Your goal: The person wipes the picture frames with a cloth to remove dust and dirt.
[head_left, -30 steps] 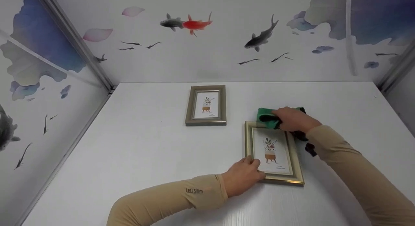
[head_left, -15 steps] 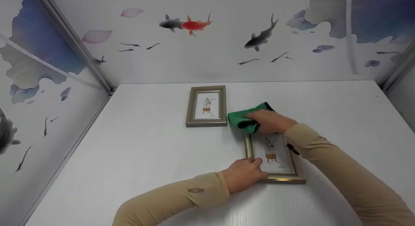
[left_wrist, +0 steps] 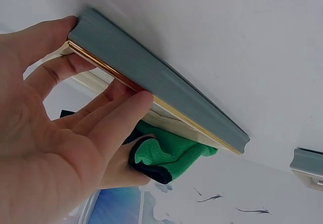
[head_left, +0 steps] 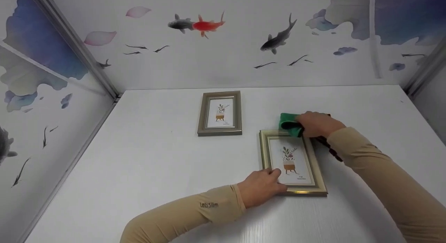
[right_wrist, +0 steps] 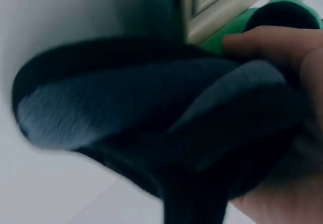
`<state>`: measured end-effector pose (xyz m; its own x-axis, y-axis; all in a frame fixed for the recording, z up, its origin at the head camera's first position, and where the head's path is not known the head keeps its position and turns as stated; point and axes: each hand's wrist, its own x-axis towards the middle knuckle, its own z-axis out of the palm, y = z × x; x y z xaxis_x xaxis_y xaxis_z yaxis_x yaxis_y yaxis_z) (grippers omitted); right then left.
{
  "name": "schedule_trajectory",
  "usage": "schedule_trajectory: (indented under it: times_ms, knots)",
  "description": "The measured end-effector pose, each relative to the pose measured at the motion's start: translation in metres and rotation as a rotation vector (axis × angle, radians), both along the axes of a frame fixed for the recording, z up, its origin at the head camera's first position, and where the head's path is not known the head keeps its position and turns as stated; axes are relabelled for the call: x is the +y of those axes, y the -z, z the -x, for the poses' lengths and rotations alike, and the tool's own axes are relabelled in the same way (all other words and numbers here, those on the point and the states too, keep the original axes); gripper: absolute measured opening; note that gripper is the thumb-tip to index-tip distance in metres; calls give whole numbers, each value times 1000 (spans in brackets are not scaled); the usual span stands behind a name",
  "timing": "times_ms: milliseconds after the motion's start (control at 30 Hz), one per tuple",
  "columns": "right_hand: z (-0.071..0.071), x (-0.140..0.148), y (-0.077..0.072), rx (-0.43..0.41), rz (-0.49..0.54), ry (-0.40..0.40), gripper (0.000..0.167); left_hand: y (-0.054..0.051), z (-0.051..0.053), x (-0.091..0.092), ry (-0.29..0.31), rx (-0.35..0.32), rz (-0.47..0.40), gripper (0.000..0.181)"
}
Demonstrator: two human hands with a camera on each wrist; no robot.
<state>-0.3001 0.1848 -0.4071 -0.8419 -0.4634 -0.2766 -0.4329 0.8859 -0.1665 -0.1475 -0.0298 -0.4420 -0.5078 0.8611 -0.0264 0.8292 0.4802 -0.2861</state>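
In the head view my left hand [head_left: 261,189] grips the lower left corner of a gold picture frame [head_left: 290,161] with a potted-plant print. The left wrist view has this hand's thumb and fingers pinching the frame's edge [left_wrist: 156,77]. My right hand [head_left: 318,123] holds a folded green cloth [head_left: 290,123] with dark trim against the frame's top edge. In the right wrist view, the bunched cloth [right_wrist: 96,103] looks dark and covers much of the scene, hiding part of that hand.
A smaller bronze-coloured picture frame [head_left: 220,113] lies farther back, left of the held one, on a white surface [head_left: 156,166]. A back panel [head_left: 223,68] and a left panel [head_left: 38,131] printed with fish and leaves border it.
My right hand swept the cloth left past the held frame's top left corner, then returned right along the top edge. The left hand keeps its grip with barely any movement.
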Motion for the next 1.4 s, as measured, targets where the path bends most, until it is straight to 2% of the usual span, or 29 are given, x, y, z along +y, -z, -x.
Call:
schedule_trajectory:
  times_ms: [100, 233, 400, 600, 800, 867, 1000, 1200, 1300, 1400]
  knots:
    - [-3, -21, 1, 40, -68, -62, 11, 0, 1, -2, -3, -20, -14, 22]
    - [-5, -55, 2, 107, -141, -130, 11, 0, 2, -5, 3, -31, -52, 20]
    - [-9, -81, 8, 161, -48, -231, 11, 0, 3, -6, 19, -37, -75, 18]
    - [-18, -75, 17, 231, 75, -361, 32, 0, 6, -4, 17, -69, -48, 21]
    - [-21, -49, 23, 293, 140, -502, 54, 0, 8, -3, 39, -19, -39, 20]
    - [-23, -42, 23, 307, 127, -522, 60, 0, 8, -3, 42, 1, -33, 20]
    - [-33, -35, 26, 379, 10, -500, 54, 0, 7, -2, 51, 26, -20, 20]
    - [-53, -25, 25, 530, -274, -377, 33, 1, 7, -1, 53, 47, 3, 23]
    - [-60, -17, 24, 542, -408, -293, 17, 1, 6, 0, 48, 47, 10, 22]
    - [-65, -12, 23, 512, -471, -222, 19, 2, 5, 0, 48, 49, -3, 20]
